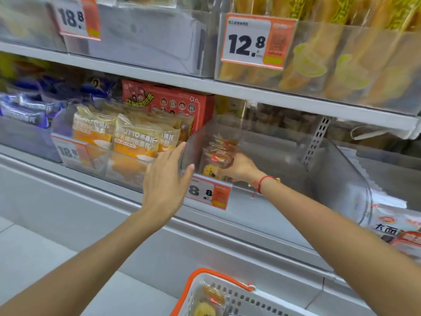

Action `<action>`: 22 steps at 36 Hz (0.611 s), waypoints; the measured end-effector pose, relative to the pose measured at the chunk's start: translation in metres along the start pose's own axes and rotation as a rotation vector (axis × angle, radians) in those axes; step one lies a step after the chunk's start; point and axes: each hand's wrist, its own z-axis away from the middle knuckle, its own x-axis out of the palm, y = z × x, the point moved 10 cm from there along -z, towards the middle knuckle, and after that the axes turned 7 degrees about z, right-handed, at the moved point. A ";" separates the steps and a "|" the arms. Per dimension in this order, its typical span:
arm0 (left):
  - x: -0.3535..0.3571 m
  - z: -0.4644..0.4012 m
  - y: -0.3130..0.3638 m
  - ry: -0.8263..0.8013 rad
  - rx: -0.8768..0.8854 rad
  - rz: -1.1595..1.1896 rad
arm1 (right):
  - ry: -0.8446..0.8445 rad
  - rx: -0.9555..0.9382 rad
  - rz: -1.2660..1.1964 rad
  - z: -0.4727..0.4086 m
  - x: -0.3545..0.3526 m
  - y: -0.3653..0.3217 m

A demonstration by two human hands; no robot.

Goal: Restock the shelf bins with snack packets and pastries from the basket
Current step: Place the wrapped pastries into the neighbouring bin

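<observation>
Right hand (239,166) grips pastry packets (218,153) inside your clear shelf bin (330,169); left hand (166,179) spread flat at the bin's 9 o'clock edge; basket (227,295) at 6 o'clock

Pastry packets: clear wrapped brown pastry packets (218,153), stacked, at left end of bin.
Bin: clear plastic shelf bin (337,169), mostly empty.
Basket: white perforated basket with orange handle (230,297), below the shelf, holding yellow pastry packets (206,306).

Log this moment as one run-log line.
step: placing pastry packets | right hand: holds packets inside clear bin | left hand: open, at bin's left wall | basket: pastries remain
</observation>
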 end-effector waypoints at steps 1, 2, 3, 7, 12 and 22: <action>0.000 0.000 0.000 0.004 0.006 0.010 | 0.012 -0.015 0.058 0.000 0.000 -0.001; 0.000 0.001 -0.001 0.007 0.009 0.017 | 0.018 -0.024 0.089 0.002 0.000 -0.002; 0.000 0.001 -0.001 0.008 0.010 0.019 | 0.022 -0.029 0.101 0.002 0.000 -0.002; 0.002 0.000 -0.002 0.012 0.014 0.015 | 0.015 0.030 0.077 -0.002 0.002 0.007; 0.003 0.001 -0.002 0.013 0.009 -0.004 | -0.101 0.066 0.002 -0.007 0.019 0.016; 0.004 0.003 -0.002 0.010 -0.023 -0.002 | -0.297 0.062 -0.148 -0.010 0.042 0.011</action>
